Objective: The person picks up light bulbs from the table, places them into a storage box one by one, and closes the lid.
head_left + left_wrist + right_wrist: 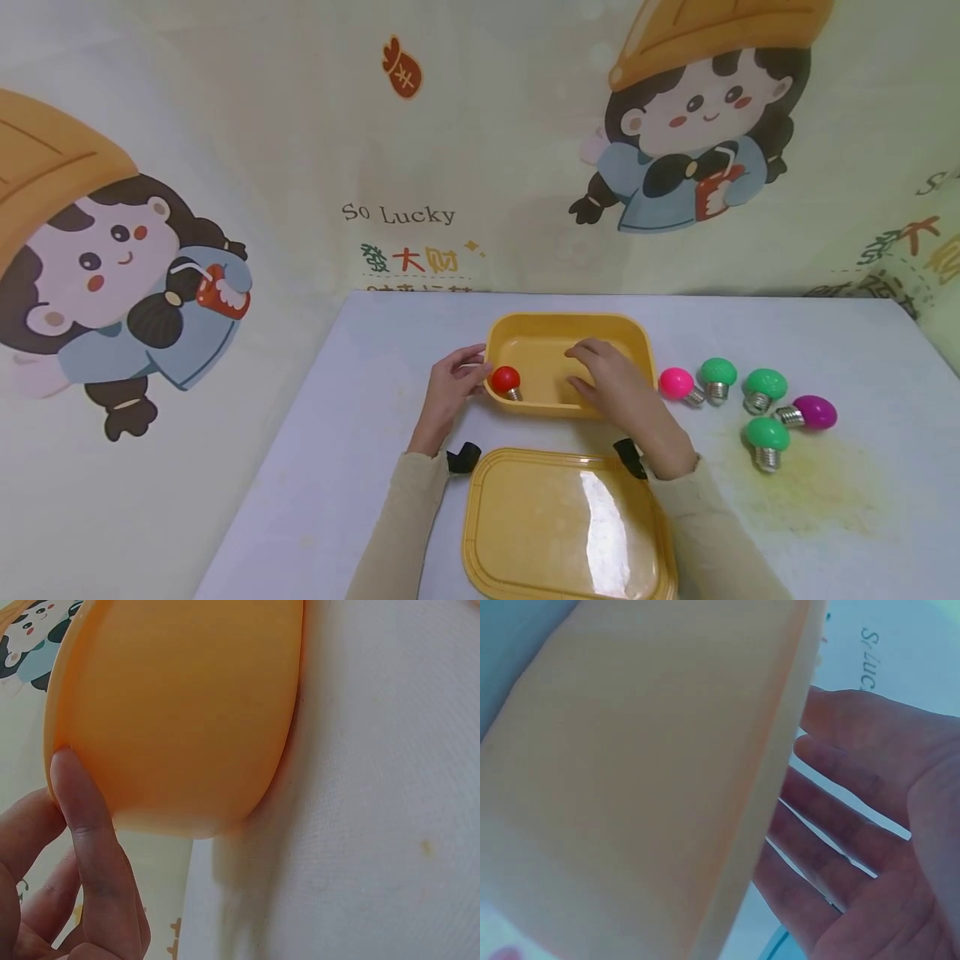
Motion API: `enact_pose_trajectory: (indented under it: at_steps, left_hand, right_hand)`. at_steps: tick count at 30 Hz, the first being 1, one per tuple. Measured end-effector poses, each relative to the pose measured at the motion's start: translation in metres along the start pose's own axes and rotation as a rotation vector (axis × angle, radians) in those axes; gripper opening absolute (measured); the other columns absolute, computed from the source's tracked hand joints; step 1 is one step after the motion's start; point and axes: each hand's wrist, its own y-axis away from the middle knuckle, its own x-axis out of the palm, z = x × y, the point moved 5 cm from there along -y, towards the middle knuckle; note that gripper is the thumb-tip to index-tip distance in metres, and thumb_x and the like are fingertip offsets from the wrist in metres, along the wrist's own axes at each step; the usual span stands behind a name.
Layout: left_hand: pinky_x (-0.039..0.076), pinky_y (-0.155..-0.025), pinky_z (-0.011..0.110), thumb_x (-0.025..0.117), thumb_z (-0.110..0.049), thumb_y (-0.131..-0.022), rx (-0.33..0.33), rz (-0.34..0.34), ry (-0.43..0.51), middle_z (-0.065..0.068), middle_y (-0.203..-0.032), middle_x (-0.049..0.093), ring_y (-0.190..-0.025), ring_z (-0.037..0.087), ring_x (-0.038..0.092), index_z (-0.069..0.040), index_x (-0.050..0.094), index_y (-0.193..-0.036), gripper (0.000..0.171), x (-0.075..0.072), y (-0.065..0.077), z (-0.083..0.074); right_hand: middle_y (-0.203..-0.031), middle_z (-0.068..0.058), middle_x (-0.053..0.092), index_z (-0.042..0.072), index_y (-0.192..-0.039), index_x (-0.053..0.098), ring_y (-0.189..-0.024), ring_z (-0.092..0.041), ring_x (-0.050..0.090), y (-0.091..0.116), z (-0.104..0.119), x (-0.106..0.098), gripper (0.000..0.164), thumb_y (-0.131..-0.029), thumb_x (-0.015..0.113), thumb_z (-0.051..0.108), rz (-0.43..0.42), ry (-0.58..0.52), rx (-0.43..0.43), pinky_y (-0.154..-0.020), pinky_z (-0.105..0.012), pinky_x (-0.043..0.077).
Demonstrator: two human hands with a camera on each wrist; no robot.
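Note:
A yellow plastic box [536, 358] stands on the table, with a red light bulb [506, 381] lying in its left front corner. My left hand [452, 385] is at the box's left end; in the left wrist view its fingers [79, 787] pinch the rim from both sides. Over the box's right half hovers my right hand [618, 387], its fingers loosely bent and holding nothing. The right wrist view shows those fingers [825, 817] spread apart beyond the box's wall [652, 765].
Right of the box lie a pink bulb [677, 383], several green bulbs [766, 384] and a purple bulb [815, 412]. A yellow lid [540, 525] rests in front, between the forearms. Behind the table [360, 367] hangs a cartoon-printed cloth [510, 167].

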Motion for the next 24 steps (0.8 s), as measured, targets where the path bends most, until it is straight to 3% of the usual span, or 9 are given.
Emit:
enact_pose_trajectory:
  at_steps: [7,11,15,24]
  left_hand:
    - [0.06,-0.068,0.026,0.073,-0.013,-0.091,-0.004,-0.001,0.002,0.014,-0.116,0.063,-0.088,0.018,0.067,-0.009,0.065,-0.128,0.038,0.0,-0.002,0.003]
    - [0.06,-0.069,0.025,0.073,-0.014,-0.091,-0.006,-0.001,-0.008,0.014,-0.116,0.063,-0.088,0.019,0.067,-0.009,0.065,-0.129,0.039,-0.001,-0.001,0.004]
    - [0.06,-0.069,0.025,0.073,-0.014,-0.091,-0.01,-0.003,-0.013,0.014,-0.116,0.063,-0.088,0.019,0.066,-0.009,0.065,-0.129,0.039,-0.001,-0.001,0.004]
    - [0.06,-0.068,0.025,0.072,-0.012,-0.091,-0.002,0.001,-0.005,0.013,-0.115,0.063,-0.086,0.018,0.066,-0.009,0.065,-0.128,0.038,-0.001,-0.002,0.002]
  right_hand:
    - [-0.116,-0.018,0.065,-0.002,-0.116,0.067,-0.108,-0.036,0.062,0.009,-0.014,-0.007,0.037,-0.084,0.079,0.012,0.0,0.036,0.033,-0.09,-0.049,0.056]
    - [-0.113,-0.018,0.065,-0.003,-0.113,0.067,-0.103,-0.036,0.064,0.016,-0.02,-0.013,0.035,-0.082,0.08,0.007,-0.044,0.021,0.014,-0.086,-0.05,0.056]
    - [-0.111,-0.02,0.065,-0.005,-0.111,0.066,-0.102,-0.039,0.063,0.023,-0.026,-0.019,0.033,-0.081,0.079,0.003,-0.08,0.006,-0.005,-0.087,-0.052,0.055]
    - [-0.112,-0.022,0.064,-0.005,-0.112,0.067,-0.104,-0.04,0.061,0.032,-0.041,-0.031,0.033,-0.081,0.078,0.003,-0.083,0.037,0.053,-0.087,-0.054,0.054]
